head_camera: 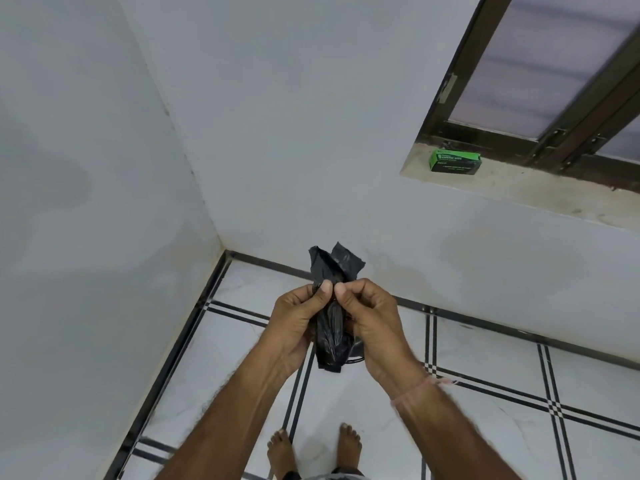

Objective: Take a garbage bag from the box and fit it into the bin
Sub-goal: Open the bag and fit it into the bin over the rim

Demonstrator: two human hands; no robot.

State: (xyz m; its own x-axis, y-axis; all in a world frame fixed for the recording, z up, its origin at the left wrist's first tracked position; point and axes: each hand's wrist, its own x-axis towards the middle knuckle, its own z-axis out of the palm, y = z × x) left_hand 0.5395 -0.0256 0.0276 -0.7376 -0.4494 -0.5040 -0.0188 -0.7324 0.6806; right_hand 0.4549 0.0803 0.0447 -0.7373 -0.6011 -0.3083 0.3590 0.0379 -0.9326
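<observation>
Box (454, 161) with "GARBAGE BAGS" label on sill (519, 189)

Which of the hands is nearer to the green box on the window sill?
Right. The right hand sits below and left of the box; the left hand is farther left. Both grip the black bag.

Left hand (296, 320) and right hand (369, 315) pinch a folded garbage bag (331, 327) (black)

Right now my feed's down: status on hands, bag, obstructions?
Left hand and right hand both pinch the folded garbage bag. Box on window sill. Bin not in view.
</observation>
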